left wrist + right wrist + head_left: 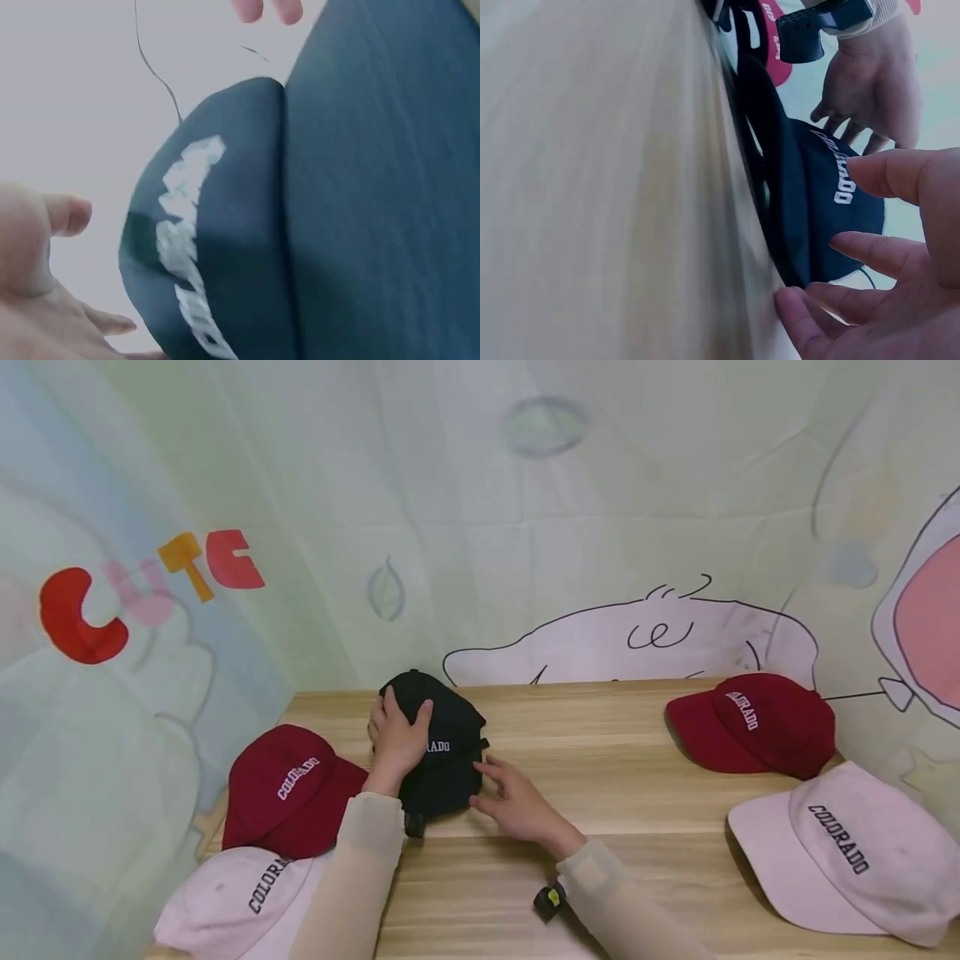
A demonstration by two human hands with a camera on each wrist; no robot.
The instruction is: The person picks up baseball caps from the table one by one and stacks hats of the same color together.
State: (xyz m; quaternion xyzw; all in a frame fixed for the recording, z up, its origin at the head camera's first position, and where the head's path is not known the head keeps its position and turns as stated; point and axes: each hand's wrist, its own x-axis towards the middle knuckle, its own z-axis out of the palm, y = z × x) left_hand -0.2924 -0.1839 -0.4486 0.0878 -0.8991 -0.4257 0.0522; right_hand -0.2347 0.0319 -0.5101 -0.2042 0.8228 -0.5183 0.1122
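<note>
A black baseball cap [450, 781] with white lettering rests on the wooden table, its crown toward the back wall. My left hand [399, 739] lies on the left side of the crown, fingers spread and partly covering the lettering. To the right of the cap, my right hand [517, 797] is held low with loosely extended fingers, the fingertips at or very near the cap's edge. Seen from the right wrist, the cap [821, 202] stands brim-down beside the table surface, and neither hand curls round it. The left wrist view shows the lettered front [225, 210] close up.
At left, a dark red cap [281, 785] overlaps a pale pink cap [217, 897]. Another dark red cap [780, 722] sits at the back right, with a pale pink cap [862, 860] in front. A printed curtain [525, 543] hangs behind the wooden table [585, 718].
</note>
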